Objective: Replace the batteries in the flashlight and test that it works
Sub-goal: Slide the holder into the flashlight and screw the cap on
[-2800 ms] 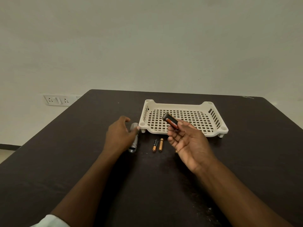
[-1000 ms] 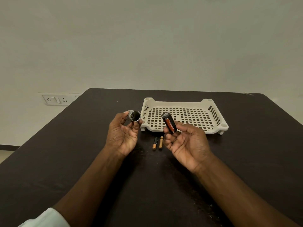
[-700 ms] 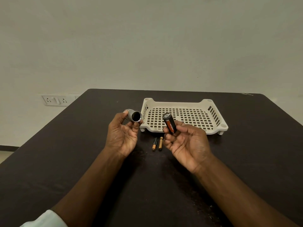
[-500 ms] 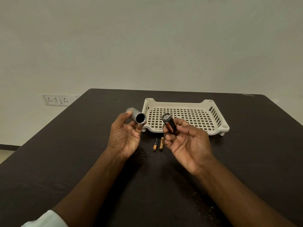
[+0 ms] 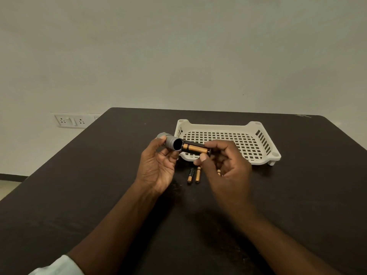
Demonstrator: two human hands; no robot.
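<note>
Nearest, a white sleeve cuff (image 5: 57,265) shows at the bottom left edge, on the left forearm, and two bare forearms reach out over the dark brown table top (image 5: 79,195). The left hand (image 5: 158,165) is raised above the table, palm up, its fingers and thumb closed round the grey metal flashlight tube (image 5: 171,143) — the tube's open dark mouth faces right. The right hand (image 5: 224,167) holds the black battery holder (image 5: 195,148) between thumb below and fingers above; one copper-and-black cell shows in it, and the holder's left end sits right at the tube's mouth, whether touching or just apart I cannot tell. Under the hands, on the table, lie two small loose batteries (image 5: 194,175) side by side, both pointing away from the person, the left one half black and half copper, the right one mostly copper. A third copper-coloured bit (image 5: 218,172) peeps out beside the right hand's fingers, mostly hidden. Beyond them stands one cream plastic lattice tray (image 5: 264,135) on short feet, nothing visible inside it — the hands cover its near left corner. Farthest, on the pale wall to the left, is one white socket-and-switch plate (image 5: 71,121).
</note>
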